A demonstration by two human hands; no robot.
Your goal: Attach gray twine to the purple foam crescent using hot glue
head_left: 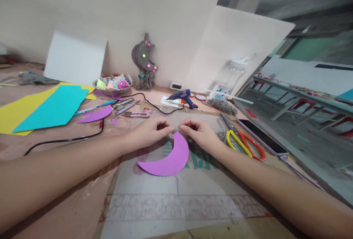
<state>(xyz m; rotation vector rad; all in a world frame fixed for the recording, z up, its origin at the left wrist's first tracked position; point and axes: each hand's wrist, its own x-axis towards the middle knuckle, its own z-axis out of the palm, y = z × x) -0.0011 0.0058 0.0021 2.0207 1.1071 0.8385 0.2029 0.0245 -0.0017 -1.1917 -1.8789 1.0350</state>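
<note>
Purple crescent [178, 156]: located over printed sheet [154, 187], upper tip apparently pinched by left hand [154, 130]; right hand [200, 132] pinched together just beside, contents indiscernible. Tip best held steady, curve uncreased.

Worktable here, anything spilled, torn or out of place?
One minor thing: a small purple scrap lies loose near the pointed purple piece, like a stray trimming. The purple crescent looks untorn, and no spill is obvious.

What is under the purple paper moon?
The purple paper moon is over a pale printed sheet, with green lettering showing to its right. Any print directly beneath the moon is covered and cannot be seen.
</note>
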